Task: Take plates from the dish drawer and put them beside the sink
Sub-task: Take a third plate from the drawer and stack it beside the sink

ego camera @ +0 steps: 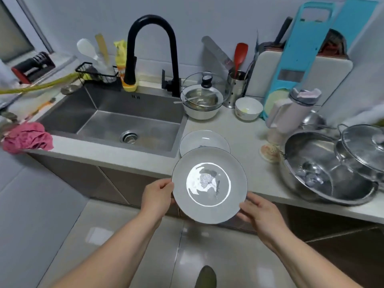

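While our left hand (159, 194) and right hand (256, 213) each pinch an opposite rim of the grey plate (209, 185), held over the surface (245, 138) edge, we judge we next lower it onto the plate already there (204, 140) beside the sink (116, 121).

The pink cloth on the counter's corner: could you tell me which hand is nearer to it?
Left. The left hand grips the held plate on the side facing the pink cloth; the right hand holds the far rim.

Soft, dim light, glare on the held plate (209, 185), wide-angle bowing at edges.
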